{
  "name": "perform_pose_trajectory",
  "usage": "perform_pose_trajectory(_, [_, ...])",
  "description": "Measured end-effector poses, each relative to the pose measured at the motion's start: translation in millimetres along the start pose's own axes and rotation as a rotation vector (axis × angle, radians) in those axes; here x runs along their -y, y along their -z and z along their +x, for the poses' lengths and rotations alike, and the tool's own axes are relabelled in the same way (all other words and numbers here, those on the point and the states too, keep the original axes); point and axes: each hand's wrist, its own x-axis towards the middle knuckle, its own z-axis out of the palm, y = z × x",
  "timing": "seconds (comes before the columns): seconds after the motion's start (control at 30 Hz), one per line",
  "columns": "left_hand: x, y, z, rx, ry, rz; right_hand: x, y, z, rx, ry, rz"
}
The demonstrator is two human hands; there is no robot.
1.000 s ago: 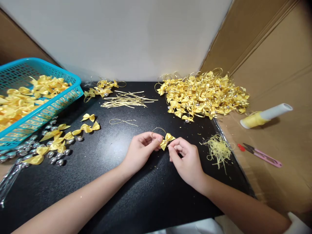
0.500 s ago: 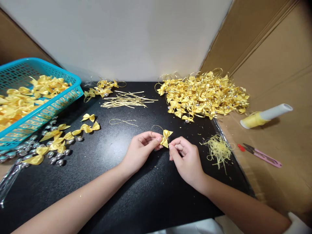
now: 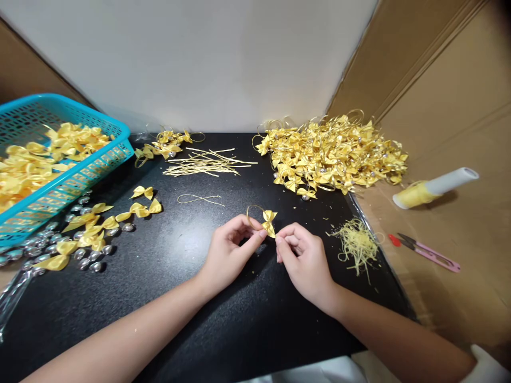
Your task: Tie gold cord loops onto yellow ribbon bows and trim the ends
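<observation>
My left hand (image 3: 229, 250) pinches a small yellow ribbon bow (image 3: 269, 222) with a thin gold loop of cord rising from it, held just above the black tabletop (image 3: 187, 298). My right hand (image 3: 305, 260) is closed in a pinch right beside the bow's lower edge, apparently on the cord's end, too fine to make out. Behind the hands lies a single gold cord loop (image 3: 199, 199) and a bundle of cut gold cords (image 3: 207, 162).
A large heap of finished bows (image 3: 335, 154) lies at the back right. A blue basket (image 3: 80, 175) of plain bows sits left, with loose bows and silver beads (image 3: 88, 239) in front. Cord trimmings (image 3: 357, 244), pink snips (image 3: 427, 252) and a thread spool (image 3: 435, 187) are on the right.
The bow has turned in my fingers from lying sideways to more upright, and its gold loop has swung up to the left. Both hands stay in nearly the same place.
</observation>
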Motion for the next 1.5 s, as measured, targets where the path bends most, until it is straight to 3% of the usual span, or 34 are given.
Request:
perform_pose_trajectory(0.83, [6.9,2.6,-2.1,0.112,-0.06,-0.002,1.2,-0.8,-1.7,0.016,-0.006,0.062])
perform_pose_trajectory(1.17, [6.9,2.9,-3.1,0.085,-0.038,-0.039,2.1,-0.4,-1.9,0.027,0.002,0.099])
perform_pose_trajectory(1.4, [0.8,4.3,-2.1,0.088,-0.096,0.12,3.1,-0.6,-2.8,0.037,0.029,0.093])
perform_pose_trajectory(1.5, [0.0,4.1,-2.1,-0.017,-0.178,0.244,2.7,-0.7,-3.0,0.034,0.045,0.068])
